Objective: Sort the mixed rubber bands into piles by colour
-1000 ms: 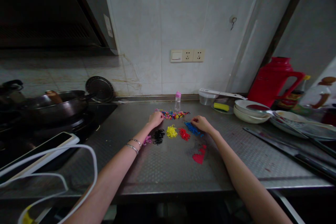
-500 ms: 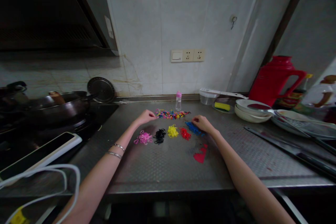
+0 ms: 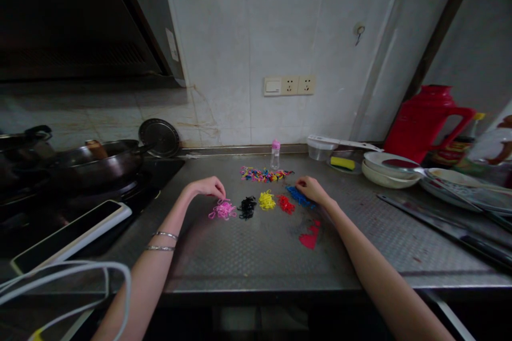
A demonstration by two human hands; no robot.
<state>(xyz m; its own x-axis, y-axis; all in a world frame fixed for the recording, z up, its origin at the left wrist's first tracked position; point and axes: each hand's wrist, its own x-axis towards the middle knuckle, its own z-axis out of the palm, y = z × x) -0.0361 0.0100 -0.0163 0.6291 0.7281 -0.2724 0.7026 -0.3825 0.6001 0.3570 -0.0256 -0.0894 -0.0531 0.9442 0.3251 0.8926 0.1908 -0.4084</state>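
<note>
Small rubber bands lie on the steel counter in colour piles: pink (image 3: 223, 210), black (image 3: 247, 206), yellow (image 3: 266, 200), red (image 3: 286, 204) and blue (image 3: 300, 196). Behind them stretches a heap of mixed-colour bands (image 3: 266, 174). My left hand (image 3: 208, 187) is closed in a pinch, its fingertips just above the pink pile. My right hand (image 3: 312, 189) pinches at the edge of the blue pile and partly covers it. Whatever sits between the fingertips of either hand is too small to make out.
A small pink-capped bottle (image 3: 276, 154) stands behind the mixed heap. Stacked bowls (image 3: 390, 173), a yellow sponge (image 3: 342, 163) and a red thermos (image 3: 426, 122) are on the right. A pan (image 3: 108, 162) and a white device with a cable (image 3: 72, 237) are on the left.
My left hand has moved left and nearer, from the mixed heap to over the pink pile. My right hand stays by the blue pile. The view has shifted slightly.
</note>
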